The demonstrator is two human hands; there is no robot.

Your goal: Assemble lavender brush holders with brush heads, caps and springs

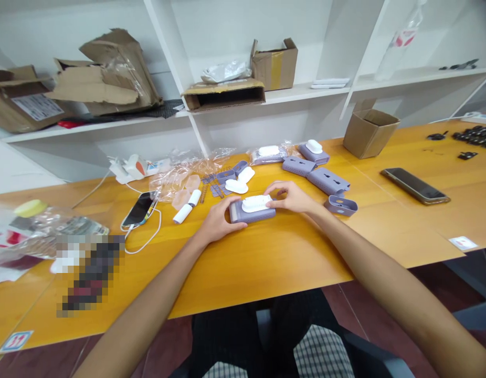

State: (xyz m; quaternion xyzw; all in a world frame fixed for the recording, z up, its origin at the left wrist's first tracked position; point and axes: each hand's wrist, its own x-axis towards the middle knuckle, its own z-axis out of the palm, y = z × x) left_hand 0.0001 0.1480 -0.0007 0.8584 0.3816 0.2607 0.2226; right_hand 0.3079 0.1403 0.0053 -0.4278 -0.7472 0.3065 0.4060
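Note:
A purple plastic housing lies on the wooden table in front of me, with a white oval piece on top of it. My left hand is wrapped around the housing's left end, thumb along the near side. With thumb and finger, my right hand grips the right end of the white oval piece. Just behind are two loose white oval pieces, a small purple sleeve and thin springs. A purple ring-shaped part stands right of my right hand.
More purple housings lie at the back. A white tube, clear plastic wrap and a charging phone are on the left. On the right are another phone and an open cardboard box. Shelves stand behind.

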